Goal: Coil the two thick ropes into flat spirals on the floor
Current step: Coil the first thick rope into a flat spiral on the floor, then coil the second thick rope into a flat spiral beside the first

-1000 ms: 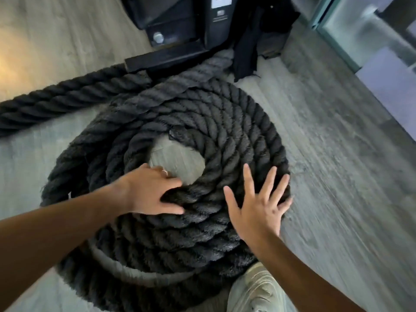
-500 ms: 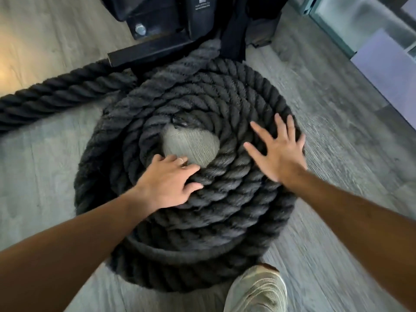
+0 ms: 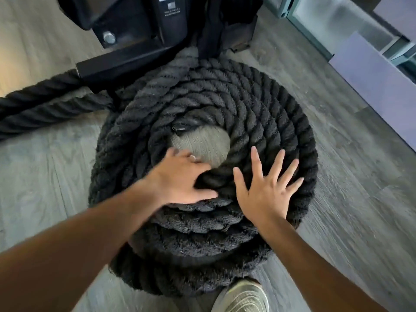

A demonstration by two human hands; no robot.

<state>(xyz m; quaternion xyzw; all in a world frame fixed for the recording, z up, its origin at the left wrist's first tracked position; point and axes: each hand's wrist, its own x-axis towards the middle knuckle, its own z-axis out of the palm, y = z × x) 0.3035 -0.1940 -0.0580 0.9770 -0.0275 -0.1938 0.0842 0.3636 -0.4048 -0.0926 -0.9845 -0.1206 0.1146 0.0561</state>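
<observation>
Loose rope (image 3: 42, 102) trails off left of the coil (image 3: 258, 104), which lies on the floor (image 3: 360, 199) against the black rack base (image 3: 126, 57). Left hand (image 3: 180, 179) clenched on an inner turn at the coil's centre hole. Right hand (image 3: 267, 190) flat and spread on the coil's near turns, grasping nothing. Risk: lifting that inner turn could ride it over its neighbours (stacking, not flat); the shoe (image 3: 243, 296) just beside the coil's near edge could nudge the outer turn.
</observation>
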